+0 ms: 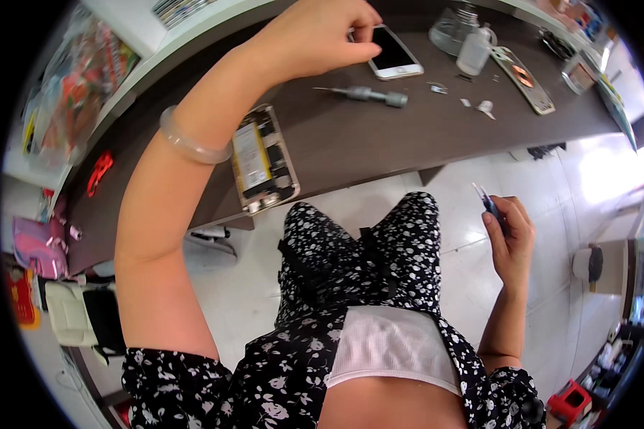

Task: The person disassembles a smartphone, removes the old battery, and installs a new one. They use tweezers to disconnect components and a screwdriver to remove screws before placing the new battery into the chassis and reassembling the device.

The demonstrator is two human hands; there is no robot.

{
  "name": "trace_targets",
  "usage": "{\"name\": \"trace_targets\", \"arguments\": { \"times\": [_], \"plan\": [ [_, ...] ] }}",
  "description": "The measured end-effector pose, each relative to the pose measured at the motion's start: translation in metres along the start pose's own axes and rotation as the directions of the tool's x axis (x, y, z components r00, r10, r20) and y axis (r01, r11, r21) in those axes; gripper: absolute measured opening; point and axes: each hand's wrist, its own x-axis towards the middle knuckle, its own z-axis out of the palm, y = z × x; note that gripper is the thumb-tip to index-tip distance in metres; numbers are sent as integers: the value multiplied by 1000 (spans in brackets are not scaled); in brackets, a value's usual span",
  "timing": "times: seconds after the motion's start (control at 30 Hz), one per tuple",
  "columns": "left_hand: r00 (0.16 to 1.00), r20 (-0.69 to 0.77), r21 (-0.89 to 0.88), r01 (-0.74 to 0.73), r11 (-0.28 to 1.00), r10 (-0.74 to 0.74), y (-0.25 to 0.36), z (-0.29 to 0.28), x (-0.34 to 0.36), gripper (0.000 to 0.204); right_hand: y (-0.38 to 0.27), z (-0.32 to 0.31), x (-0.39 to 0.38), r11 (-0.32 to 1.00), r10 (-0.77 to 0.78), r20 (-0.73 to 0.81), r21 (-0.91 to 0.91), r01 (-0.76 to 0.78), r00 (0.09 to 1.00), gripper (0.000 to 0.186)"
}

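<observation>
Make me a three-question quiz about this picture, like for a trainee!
1. True or false: the right hand holds dark-handled metal tweezers.
2. Which is nearest the left hand?
A) clear plastic bottle
B) white-framed phone with a black screen
C) pink bag
3. In the picture, is the opened, gold-edged phone body left or right of the grey cylindrical screwdriver?

Key: 1. True. 2. B. 3. Left.

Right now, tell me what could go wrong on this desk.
The open, pale-rimmed phone body lies near the front edge of the brown desk; the left forearm nearby might knock it off. The dark-handled, metal-tipped tweezers in the right hand are away from the desk, so a loosened grip could drop them. The white scraps by the translucent bottle might scatter.
</observation>
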Motion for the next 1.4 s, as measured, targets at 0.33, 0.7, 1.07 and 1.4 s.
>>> {"name": "trace_targets", "arguments": {
  "times": [0.33, 0.7, 1.07, 1.4],
  "plan": [
    [930, 234, -19, 296, 955, -284, -17, -27, -154, 85, -58, 49, 43, 977, -149, 183, 177, 117, 972, 20],
    [944, 180, 53, 270, 961, -275, 1, -17, -171, 94, -112, 90, 99, 880, -403, 301, -130, 456, 864, 18],
    [980, 188, 114, 41, 993, -63, -3, -28, -182, 71, -117, 109, 109, 774, -500, 261, -294, 562, 826, 23],
    [967, 161, -177, -170, 969, 199, -29, -11, -168, 59, -144, 128, 74, 820, -567, 401, 187, 541, 720, 63]
  ]
}}
